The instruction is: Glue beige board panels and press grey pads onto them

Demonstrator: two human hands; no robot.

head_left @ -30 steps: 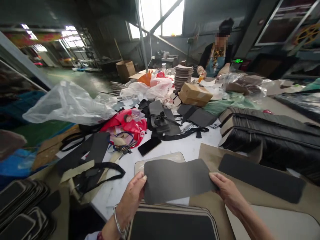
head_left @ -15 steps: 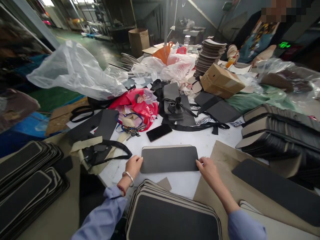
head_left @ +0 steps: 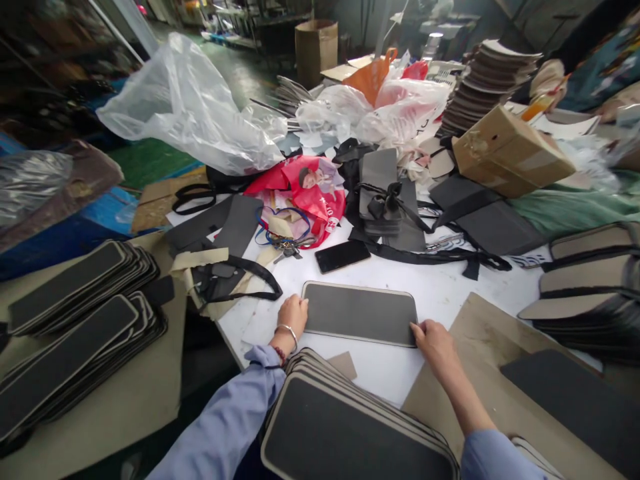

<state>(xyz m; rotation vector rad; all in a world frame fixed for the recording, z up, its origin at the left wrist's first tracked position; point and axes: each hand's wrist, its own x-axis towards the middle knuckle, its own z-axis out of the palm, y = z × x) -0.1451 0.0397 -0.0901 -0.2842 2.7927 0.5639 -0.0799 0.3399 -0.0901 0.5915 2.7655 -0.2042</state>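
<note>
A dark grey rectangular panel [head_left: 359, 315] with rounded corners and a thin beige rim lies on the white tabletop. My left hand [head_left: 293, 316] pinches its left edge, fingers closed. At the lower right corner my right hand [head_left: 433, 335] grips it between thumb and fingers. Just in front of me is a stack of similar panels [head_left: 357, 430], dark on top with beige borders. A small beige scrap [head_left: 343, 365] sits between that stack and the held panel. Beyond the panel lies a black phone [head_left: 343, 256].
More panel stacks stand at left [head_left: 70, 360] and right [head_left: 590, 293]. A loose dark sheet [head_left: 565, 393] rests on brown board [head_left: 450, 373]. Further back are a red bag [head_left: 310, 193], black straps, a cardboard box [head_left: 513, 150] and clear plastic [head_left: 195, 107]. A person's arm [head_left: 605, 67] shows at far right.
The dark sheet, earlier offset over a beige layer showing only along the top, now has a beige rim visible around it. Both hands keep their hold. The camera view has shifted.
</note>
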